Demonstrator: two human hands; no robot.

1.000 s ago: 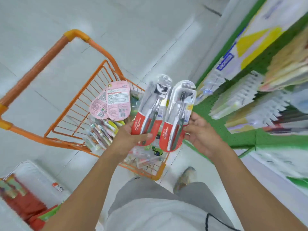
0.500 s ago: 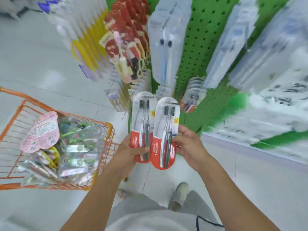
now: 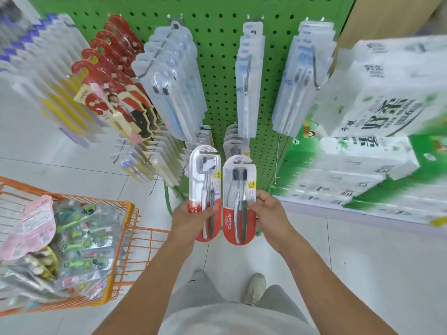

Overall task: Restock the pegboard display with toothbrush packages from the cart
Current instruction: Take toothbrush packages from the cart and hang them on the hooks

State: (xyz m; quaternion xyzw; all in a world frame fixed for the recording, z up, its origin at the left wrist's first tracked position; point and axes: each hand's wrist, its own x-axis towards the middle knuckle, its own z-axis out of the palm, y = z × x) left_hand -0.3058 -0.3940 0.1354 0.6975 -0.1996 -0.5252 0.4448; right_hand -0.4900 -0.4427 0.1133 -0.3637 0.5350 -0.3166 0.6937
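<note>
Facing the green pegboard (image 3: 217, 68) square-on now instead of the orange cart (image 3: 121, 238), which has slid off to the lower left (still loaded). Both toothbrush packages came along: left hand (image 3: 191, 221) grips the left package (image 3: 205, 189) by its red base, right hand (image 3: 268, 213) pinches the right package (image 3: 239, 201) at its edge. Hanging looks next.

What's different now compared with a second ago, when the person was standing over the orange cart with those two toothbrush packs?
The person has turned from the orange cart to face the green pegboard, bringing both packs along. The cart now sits off to the left. Nothing was picked up or let go: the left hand still holds the left toothbrush pack, the right hand the right toothbrush pack, upright and side by side.
</note>
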